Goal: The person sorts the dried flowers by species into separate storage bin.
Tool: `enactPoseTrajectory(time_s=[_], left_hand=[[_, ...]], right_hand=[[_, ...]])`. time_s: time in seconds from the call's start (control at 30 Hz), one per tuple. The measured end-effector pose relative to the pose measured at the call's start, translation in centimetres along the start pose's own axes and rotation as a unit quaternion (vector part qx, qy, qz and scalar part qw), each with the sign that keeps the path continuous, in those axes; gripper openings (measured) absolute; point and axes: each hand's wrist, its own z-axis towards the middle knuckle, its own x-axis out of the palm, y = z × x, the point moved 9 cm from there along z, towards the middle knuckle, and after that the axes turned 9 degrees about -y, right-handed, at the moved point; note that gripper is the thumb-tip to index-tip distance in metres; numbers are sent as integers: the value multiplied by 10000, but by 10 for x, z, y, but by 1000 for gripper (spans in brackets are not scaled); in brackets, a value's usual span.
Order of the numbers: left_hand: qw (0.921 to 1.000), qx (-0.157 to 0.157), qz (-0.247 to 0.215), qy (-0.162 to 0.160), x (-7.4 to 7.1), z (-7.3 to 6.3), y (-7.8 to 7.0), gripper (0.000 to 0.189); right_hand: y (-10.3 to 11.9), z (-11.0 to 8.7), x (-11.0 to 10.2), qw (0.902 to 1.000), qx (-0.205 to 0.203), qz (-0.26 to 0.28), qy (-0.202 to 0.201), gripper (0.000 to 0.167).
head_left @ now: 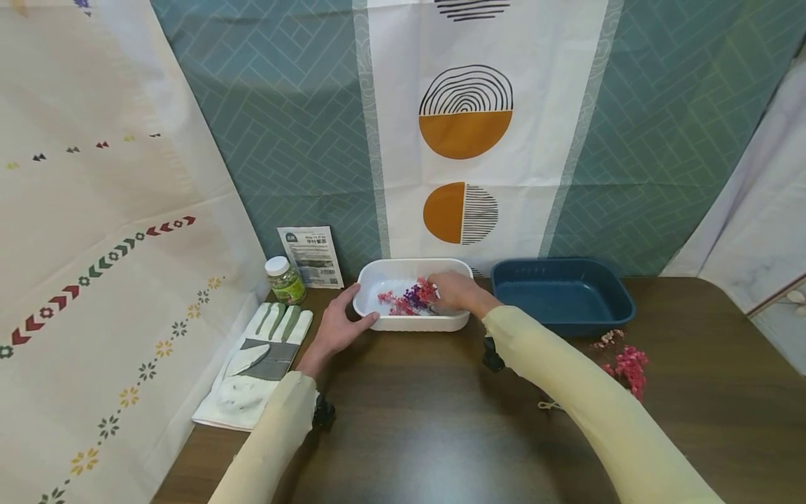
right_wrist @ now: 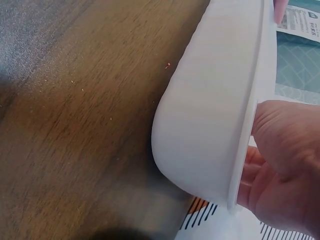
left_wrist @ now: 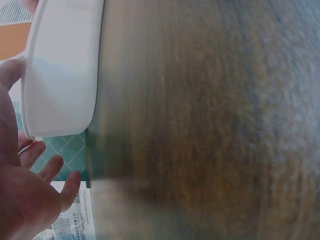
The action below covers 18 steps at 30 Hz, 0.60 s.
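A white oblong dish point(head_left: 412, 323) stands on the table with pink and purple dried flowers point(head_left: 403, 302) in it. My right hand point(head_left: 455, 290) reaches over the dish's right end and grips the stem end of the flowers; its fingertips are hidden in the head view. In the right wrist view its curled fingers point(right_wrist: 250, 172) show behind the rim. At the dish's left end is my left hand point(head_left: 340, 323), fingers spread. Its thumb touches the front rim and its index finger the end, while the other fingers point(left_wrist: 55, 170) stand loosely away from the wall.
A dark blue dish point(head_left: 563, 323) stands right of the white one. More pink dried flowers point(head_left: 630, 371) lie near my right forearm. On the left are a work glove point(head_left: 252, 378), a lidded jar point(head_left: 286, 283) and a printed packet point(head_left: 311, 257) leaning against the cloth backdrop.
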Motion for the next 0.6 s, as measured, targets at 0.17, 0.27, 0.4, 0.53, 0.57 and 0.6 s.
enactPoseTrajectory(time_s=[0.17, 0.27, 0.4, 0.53, 0.57, 0.6], left_hand=[[10000, 35, -75, -41, 0, -1, -2, 78], [9999, 50, -103, -44, 1, -1, -3, 78], [10000, 19, -88, -26, 1, -2, -4, 79], [9999, 40, -77, -58, -1, -2, -4, 79], [9999, 52, -69, -66, -1, -1, -5, 79], [9999, 75, -66, -70, -1, -1, -5, 79]], right_hand=[[1, 0, 0, 9996, -181, -228, 24, 53], [1, -2, -2, 9994, -246, -245, -36, 53], [-3, -5, -7, 9998, -150, -56, -106, 54], [-5, -10, -17, 9994, -219, -5, -270, 54], [-4, -11, -19, 9991, -263, 13, -331, 53], [-4, -13, -22, 9988, -309, 15, -382, 53]])
